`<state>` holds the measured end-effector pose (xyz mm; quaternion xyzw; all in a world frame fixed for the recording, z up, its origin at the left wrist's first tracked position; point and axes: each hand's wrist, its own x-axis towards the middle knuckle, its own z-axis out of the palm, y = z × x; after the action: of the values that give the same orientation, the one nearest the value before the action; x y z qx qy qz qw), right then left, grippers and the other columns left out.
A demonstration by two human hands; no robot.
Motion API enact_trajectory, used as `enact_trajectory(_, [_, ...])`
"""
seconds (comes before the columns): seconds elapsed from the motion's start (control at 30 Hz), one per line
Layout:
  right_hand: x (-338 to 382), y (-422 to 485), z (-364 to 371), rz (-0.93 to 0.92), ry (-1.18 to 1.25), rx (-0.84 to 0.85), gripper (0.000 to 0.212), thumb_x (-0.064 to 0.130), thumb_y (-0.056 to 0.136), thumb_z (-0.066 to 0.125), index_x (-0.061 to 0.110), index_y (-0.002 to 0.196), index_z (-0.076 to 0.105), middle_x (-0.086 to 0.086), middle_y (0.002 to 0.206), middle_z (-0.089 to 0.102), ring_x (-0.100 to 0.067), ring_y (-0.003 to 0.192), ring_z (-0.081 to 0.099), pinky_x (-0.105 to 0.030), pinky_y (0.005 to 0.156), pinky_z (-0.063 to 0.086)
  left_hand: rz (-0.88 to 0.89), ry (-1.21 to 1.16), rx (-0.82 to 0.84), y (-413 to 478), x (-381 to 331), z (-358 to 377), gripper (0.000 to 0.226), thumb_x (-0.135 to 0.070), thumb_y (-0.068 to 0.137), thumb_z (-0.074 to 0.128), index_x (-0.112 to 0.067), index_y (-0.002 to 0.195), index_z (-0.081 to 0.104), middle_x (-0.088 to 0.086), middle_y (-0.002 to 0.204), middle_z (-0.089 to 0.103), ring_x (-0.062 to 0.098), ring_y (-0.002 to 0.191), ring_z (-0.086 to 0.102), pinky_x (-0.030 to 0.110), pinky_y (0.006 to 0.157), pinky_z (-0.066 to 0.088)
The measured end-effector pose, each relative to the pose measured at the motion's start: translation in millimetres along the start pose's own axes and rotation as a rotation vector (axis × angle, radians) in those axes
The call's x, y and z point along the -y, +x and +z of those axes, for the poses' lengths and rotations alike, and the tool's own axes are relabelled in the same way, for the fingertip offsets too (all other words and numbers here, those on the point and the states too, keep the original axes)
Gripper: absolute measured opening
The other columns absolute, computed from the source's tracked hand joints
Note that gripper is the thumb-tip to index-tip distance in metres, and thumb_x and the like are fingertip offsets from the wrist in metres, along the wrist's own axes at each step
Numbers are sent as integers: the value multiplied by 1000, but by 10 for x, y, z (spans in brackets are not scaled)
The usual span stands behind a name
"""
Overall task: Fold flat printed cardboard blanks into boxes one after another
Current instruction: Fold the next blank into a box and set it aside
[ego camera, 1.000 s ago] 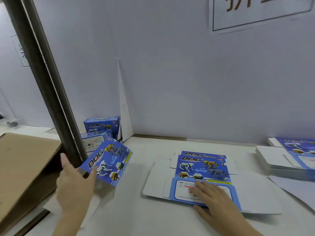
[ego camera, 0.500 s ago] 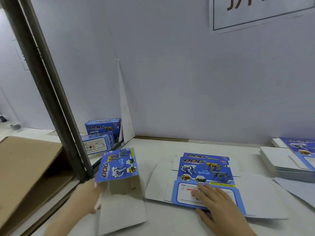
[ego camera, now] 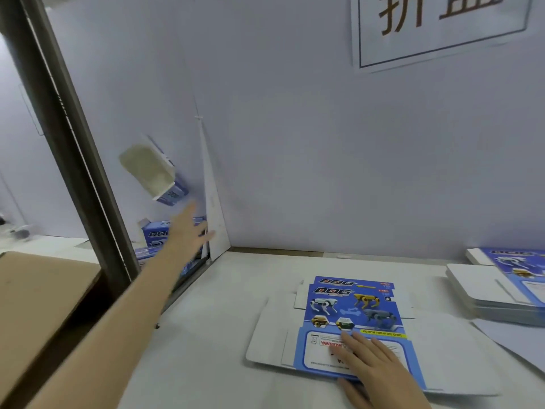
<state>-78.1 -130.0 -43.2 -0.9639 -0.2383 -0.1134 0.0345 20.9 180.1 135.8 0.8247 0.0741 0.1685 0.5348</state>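
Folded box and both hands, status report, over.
Left hand open, outstretched. Folded box airborne above finished boxes. Right hand flat on next blank. Nothing blocking.

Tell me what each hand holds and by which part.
Nothing is gripped. The left hand is open; the folded box is airborne above it, untouched. The right hand lies flat on the warning panel of the flat blank.

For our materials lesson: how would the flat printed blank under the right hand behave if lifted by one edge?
The blank is a thin sheet with wide flaps, so it is probably light and droops at its creases. Its face looks smooth, so it may slide on the table.
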Motion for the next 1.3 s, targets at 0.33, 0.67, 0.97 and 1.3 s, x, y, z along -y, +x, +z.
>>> enact_trajectory(0.33, [-60, -29, 74, 66, 277, -169, 30, 37, 97, 39, 40, 127, 38, 16, 138, 46, 4, 118, 47, -4, 98, 28, 476, 836, 1044, -1072, 828, 1547, 87, -41, 89, 61, -40, 151, 1, 1, 160, -17, 17, 146, -17, 40, 116, -11])
enact_trajectory(0.67, [-126, -13, -197, 208, 274, -25, 26, 26, 98, 37, 28, 119, 53, 11, 127, 53, -7, 110, 51, -18, 85, 41, 824, 1141, 754, -1284, 1002, 1549, 56, -38, 105, 22, -18, 154, 2, 5, 162, 0, 20, 148, 2, 29, 119, 2])
enact_trajectory(0.97, [-525, -147, -989, 219, 133, -832, 27, -4, 76, 69, 7, 101, 71, -12, 113, 68, -34, 110, 62, -47, 96, 47, 833, 849, 482, -1193, 463, 1438, 39, -36, 100, 36, -35, 137, 49, -5, 130, 61, 19, 101, 60, 24, 82, 42])
enact_trajectory(1.3, [-697, -95, -1498, 500, 684, -1090, 50, 28, 90, 44, 15, 138, 43, 2, 138, 43, -9, 126, 37, 3, 91, 21, 875, 673, 282, -884, -382, 1258, 34, -44, 99, 34, -34, 97, 66, -13, 66, 58, 7, 58, 50, 19, 55, 37])
